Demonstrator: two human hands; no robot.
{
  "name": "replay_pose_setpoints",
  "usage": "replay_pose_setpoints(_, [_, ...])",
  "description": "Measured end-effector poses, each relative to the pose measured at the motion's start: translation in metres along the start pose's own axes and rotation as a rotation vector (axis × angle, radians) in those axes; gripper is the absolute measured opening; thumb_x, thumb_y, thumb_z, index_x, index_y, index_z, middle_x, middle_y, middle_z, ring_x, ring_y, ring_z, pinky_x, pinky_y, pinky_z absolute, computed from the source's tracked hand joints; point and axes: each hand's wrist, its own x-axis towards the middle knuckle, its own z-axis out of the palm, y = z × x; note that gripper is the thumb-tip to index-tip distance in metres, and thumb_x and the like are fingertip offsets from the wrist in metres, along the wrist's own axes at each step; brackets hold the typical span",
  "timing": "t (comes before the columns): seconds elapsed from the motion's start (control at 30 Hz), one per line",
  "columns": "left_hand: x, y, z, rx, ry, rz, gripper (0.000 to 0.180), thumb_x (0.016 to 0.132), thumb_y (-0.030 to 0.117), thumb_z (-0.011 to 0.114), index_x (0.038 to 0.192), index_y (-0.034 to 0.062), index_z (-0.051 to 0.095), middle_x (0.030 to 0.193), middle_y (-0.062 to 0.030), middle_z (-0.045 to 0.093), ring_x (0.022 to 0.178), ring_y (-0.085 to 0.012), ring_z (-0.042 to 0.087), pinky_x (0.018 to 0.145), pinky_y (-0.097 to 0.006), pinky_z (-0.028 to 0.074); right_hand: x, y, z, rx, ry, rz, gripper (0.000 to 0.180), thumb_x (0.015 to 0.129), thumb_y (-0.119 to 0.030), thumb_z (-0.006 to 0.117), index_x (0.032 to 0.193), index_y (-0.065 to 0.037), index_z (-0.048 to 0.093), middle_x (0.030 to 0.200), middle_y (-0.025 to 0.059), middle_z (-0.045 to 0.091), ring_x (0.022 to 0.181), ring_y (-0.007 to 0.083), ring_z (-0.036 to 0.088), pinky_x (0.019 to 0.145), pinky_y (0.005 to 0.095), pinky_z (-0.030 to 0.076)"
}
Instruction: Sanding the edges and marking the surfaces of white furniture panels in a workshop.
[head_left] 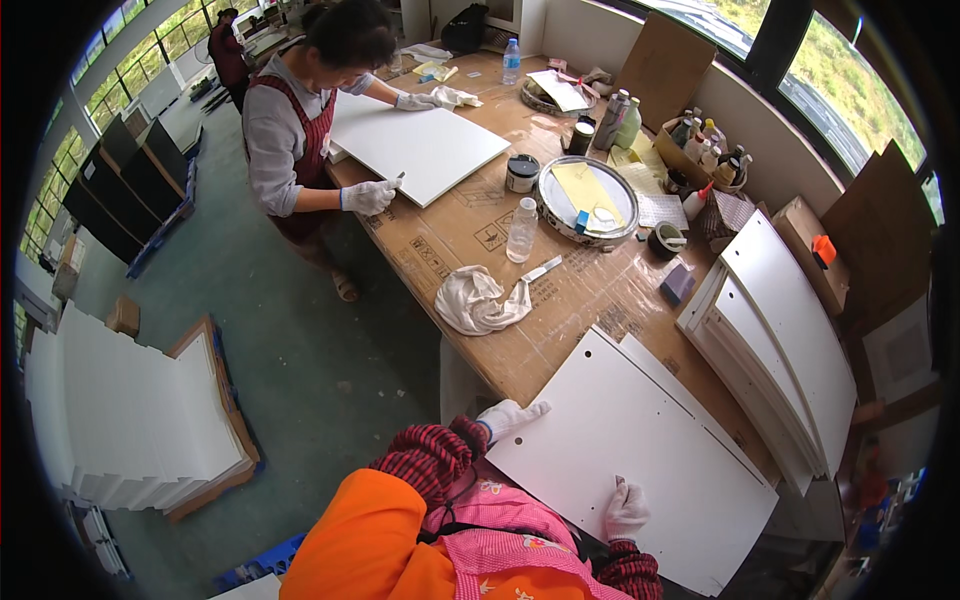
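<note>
White and flat, the drilled panel (640,450) lies on the near end of the cardboard-covered surface (580,300), at about five o'clock in the head view. The left hand (508,417), in a white glove, rests on the panel's near-left corner with its fingers laid out flat, so the grip is apart and clamped on nothing. The right hand (626,510), also gloved, presses on the panel's near edge at six o'clock; whether its grip is closed on some small thing I cannot tell. Just beyond the panel, toward twelve o'clock, sit a crumpled white rag (478,300), a putty knife (541,269) and a clear plastic bottle (521,230). A round tin tray (590,203) stands at one o'clock. A stack of white panels (780,340) lies at three o'clock. At eleven o'clock a co-worker's gloved hand (368,196) rests beside another white board (420,148).
</note>
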Motion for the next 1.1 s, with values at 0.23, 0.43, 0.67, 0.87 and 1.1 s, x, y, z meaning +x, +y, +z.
replay_pose_setpoints(0.23, [-0.002,-0.001,0.0,0.014,-0.013,-0.019,0.096,0.08,0.087,0.049,0.109,-0.001,0.074,0.102,-0.0183,0.075,0.099,-0.0297,0.072,0.087,-0.039,0.053,-0.004,0.003,0.001,-0.013,0.013,-0.013,0.024,0.098,-0.02,0.06,0.08,-0.004,0.06,0.064,0.0128,0.058,0.054,0.0221,0.055,0.054,0.0371,0.047])
replay_pose_setpoints(0.43, [-0.007,0.011,0.0,0.145,-0.012,-0.001,0.102,0.081,0.091,0.04,0.109,-0.0011,0.074,0.104,-0.019,0.074,0.104,-0.0321,0.071,0.092,-0.041,0.051,-0.002,-0.011,-0.007,-0.02,0.032,0.021,0.021,0.096,-0.019,0.063,0.08,-0.005,0.063,0.067,0.0147,0.062,0.056,0.0276,0.06,0.056,0.0402,0.049])
replay_pose_setpoints(0.67, [-0.02,0.148,-0.031,0.988,0.242,0.296,0.064,0.095,0.065,0.045,0.099,0.0094,0.077,0.091,-0.017,0.075,0.085,-0.0335,0.073,0.067,-0.049,0.055,0.014,-0.009,-0.007,-0.016,0.025,0.057,0.018,0.093,-0.021,0.066,0.082,-0.006,0.067,0.07,0.0152,0.066,0.061,0.0313,0.066,0.057,0.0425,0.051])
replay_pose_setpoints(0.87, [0.079,0.316,0.017,0.581,0.424,0.649,0.054,0.093,0.051,0.056,0.132,0.013,0.059,0.124,-0.0186,0.068,0.116,-0.0362,0.064,0.095,-0.048,0.05,0.047,-0.037,0.019,0.266,-0.101,0.194,0.024,0.095,-0.027,0.067,0.085,-0.005,0.068,0.07,0.0153,0.066,0.06,0.0291,0.065,0.057,0.0395,0.051])
replay_pose_setpoints(1.1, [0.211,0.408,0.077,0.644,0.477,0.408,0.075,0.086,0.052,0.065,0.142,0.0077,0.042,0.143,-0.0237,0.048,0.129,-0.0395,0.054,0.101,-0.049,0.048,0.078,-0.065,0.058,0.246,-0.165,-0.019,0.022,0.093,-0.032,0.066,0.085,-0.012,0.07,0.07,0.0114,0.065,0.061,0.0316,0.064,0.054,0.0447,0.049])
